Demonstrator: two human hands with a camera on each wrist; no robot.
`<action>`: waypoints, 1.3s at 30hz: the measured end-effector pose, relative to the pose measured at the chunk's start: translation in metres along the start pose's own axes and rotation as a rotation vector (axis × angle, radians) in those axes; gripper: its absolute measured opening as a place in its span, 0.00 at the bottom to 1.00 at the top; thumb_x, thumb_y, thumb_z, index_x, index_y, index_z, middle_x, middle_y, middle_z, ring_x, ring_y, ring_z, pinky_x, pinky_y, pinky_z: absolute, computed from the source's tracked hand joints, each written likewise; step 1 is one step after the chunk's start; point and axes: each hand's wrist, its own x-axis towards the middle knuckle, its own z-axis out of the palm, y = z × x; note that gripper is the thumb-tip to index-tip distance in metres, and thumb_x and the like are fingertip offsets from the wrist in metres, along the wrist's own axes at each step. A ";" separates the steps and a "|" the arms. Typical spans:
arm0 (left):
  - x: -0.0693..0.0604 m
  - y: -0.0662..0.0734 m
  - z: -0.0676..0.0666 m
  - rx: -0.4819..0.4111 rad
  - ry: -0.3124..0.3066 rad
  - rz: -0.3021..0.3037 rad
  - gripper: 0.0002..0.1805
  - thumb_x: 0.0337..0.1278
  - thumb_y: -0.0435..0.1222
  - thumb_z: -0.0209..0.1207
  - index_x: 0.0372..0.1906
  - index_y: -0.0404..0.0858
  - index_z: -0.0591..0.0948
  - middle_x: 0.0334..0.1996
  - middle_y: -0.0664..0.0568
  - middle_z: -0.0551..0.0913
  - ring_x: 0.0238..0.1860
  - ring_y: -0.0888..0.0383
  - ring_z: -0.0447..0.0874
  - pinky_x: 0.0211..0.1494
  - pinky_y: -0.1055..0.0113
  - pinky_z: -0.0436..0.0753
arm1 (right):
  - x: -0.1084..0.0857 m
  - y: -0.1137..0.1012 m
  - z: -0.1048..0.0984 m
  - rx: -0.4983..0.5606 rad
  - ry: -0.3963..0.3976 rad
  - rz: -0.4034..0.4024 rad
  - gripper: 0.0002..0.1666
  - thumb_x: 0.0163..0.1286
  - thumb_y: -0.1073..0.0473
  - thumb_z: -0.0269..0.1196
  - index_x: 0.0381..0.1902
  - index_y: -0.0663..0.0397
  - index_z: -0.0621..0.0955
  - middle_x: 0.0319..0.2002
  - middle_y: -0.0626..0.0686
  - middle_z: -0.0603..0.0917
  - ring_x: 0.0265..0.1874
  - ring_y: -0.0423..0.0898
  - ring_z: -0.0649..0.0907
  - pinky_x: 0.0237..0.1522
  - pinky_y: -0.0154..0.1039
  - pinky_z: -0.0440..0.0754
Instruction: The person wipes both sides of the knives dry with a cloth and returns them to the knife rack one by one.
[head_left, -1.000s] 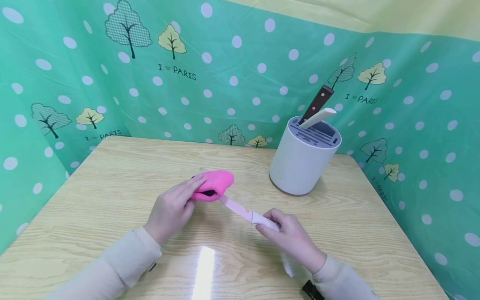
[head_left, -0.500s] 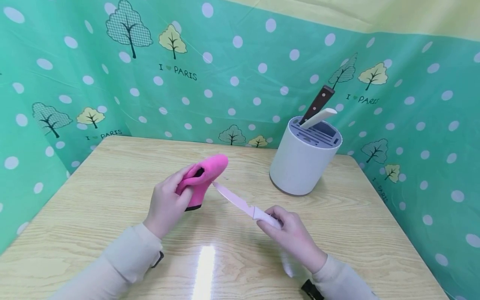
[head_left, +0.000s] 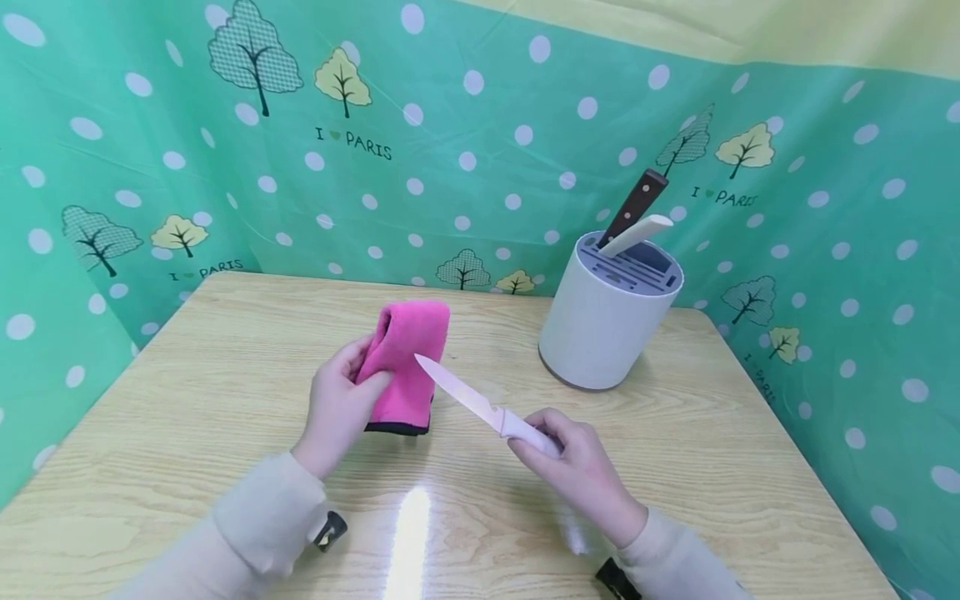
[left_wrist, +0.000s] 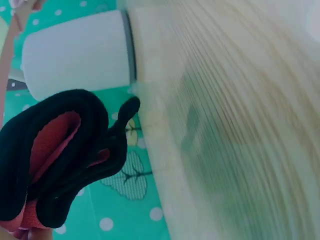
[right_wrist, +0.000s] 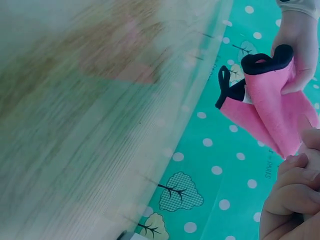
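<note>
My left hand (head_left: 337,408) pinches a folded pink cloth (head_left: 405,396) with black trim, held up above the table with its trimmed edge down. The left wrist view shows the looped black edges of the cloth (left_wrist: 92,112) from below. My right hand (head_left: 585,471) grips a kitchen knife (head_left: 465,395) by its white handle. Its pale blade points up and left, and the tip overlaps the cloth's front in the head view; whether they touch I cannot tell. In the right wrist view, curled fingers (right_wrist: 290,200) of the right hand appear below the cloth (right_wrist: 270,107).
A white round knife block (head_left: 600,333) stands at the back right of the wooden table (head_left: 247,358). A brown-handled knife (head_left: 637,200) and a white-handled one (head_left: 637,236) stick out of its slots. Behind hangs a green dotted curtain (head_left: 420,225).
The left hand has turned, swinging the cloth off the blade so it now hangs with its black edge down. The whole blade now shows. The right hand has barely moved.
</note>
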 end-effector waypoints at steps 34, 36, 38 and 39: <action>-0.014 0.007 0.025 -0.293 -0.270 -0.353 0.36 0.54 0.29 0.59 0.71 0.34 0.66 0.60 0.36 0.80 0.44 0.58 0.86 0.45 0.68 0.84 | 0.008 -0.009 0.012 0.072 0.025 -0.018 0.05 0.61 0.59 0.71 0.35 0.49 0.84 0.26 0.45 0.84 0.23 0.38 0.76 0.28 0.31 0.75; -0.015 0.007 0.027 -0.307 -0.287 -0.354 0.36 0.53 0.29 0.59 0.71 0.34 0.67 0.58 0.37 0.80 0.43 0.57 0.86 0.44 0.67 0.85 | 0.009 -0.009 0.012 0.073 0.028 -0.016 0.06 0.61 0.59 0.71 0.35 0.49 0.84 0.26 0.44 0.84 0.24 0.38 0.76 0.29 0.31 0.75; -0.017 0.007 0.029 -0.327 -0.311 -0.353 0.35 0.54 0.28 0.58 0.71 0.33 0.67 0.56 0.37 0.81 0.41 0.57 0.86 0.43 0.65 0.86 | 0.011 -0.010 0.013 0.067 0.031 -0.016 0.06 0.61 0.58 0.71 0.36 0.49 0.84 0.27 0.44 0.84 0.25 0.38 0.76 0.29 0.31 0.76; -0.017 0.007 0.030 -0.338 -0.325 -0.350 0.35 0.54 0.28 0.58 0.71 0.33 0.67 0.55 0.38 0.82 0.40 0.57 0.86 0.43 0.64 0.86 | 0.011 -0.010 0.014 0.065 0.030 -0.015 0.06 0.61 0.58 0.71 0.36 0.49 0.84 0.27 0.44 0.85 0.25 0.39 0.77 0.30 0.31 0.76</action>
